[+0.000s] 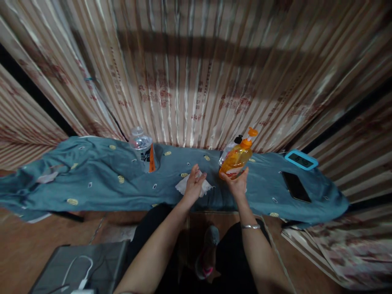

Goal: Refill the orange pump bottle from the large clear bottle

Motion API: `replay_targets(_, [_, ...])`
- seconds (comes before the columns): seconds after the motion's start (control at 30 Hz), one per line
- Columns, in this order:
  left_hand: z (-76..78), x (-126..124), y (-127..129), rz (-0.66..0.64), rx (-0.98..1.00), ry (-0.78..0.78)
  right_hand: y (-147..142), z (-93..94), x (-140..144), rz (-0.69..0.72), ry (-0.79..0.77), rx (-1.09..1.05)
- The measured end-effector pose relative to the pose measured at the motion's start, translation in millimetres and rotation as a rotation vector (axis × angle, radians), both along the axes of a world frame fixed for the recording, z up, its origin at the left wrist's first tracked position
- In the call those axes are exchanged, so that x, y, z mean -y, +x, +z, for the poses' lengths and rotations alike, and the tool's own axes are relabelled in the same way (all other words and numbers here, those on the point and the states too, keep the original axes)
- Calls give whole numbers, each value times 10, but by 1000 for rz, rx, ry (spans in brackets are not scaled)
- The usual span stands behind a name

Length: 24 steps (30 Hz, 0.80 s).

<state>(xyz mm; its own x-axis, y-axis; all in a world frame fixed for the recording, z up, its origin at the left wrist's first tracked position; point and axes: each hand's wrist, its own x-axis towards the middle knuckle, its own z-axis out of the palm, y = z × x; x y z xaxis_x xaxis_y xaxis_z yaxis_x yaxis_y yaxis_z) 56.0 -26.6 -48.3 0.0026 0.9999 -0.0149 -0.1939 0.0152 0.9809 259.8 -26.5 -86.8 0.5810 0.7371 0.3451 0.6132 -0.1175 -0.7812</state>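
Observation:
My right hand is wrapped around the lower part of an orange pump bottle, which leans to the right. Its orange pump head points up and away from me. Behind it, partly hidden, stands a clear bottle with a black cap. My left hand rests on a crumpled white tissue or cloth, fingers stretched out and thumb apart. The hand covers the middle of that white piece.
A blue-green patterned cloth covers the narrow table. To the left stands a clear plastic bottle with a black and orange label. At the right lie a blue-framed digital clock and a black phone. A pleated curtain hangs behind.

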Motion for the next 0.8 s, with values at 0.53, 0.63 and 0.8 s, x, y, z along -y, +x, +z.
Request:
replay_targets(0.53, [438, -161, -1523, 532, -343, 437, 437, 51, 728, 45, -459, 301])
replay_targets(0.63, [506, -110, -1699, 649, -461, 424, 354, 30, 703, 27, -452, 320])
replay_targets(0.8, [607, -316, -1768, 728, -468, 264, 307, 82, 630, -19, -448, 304])
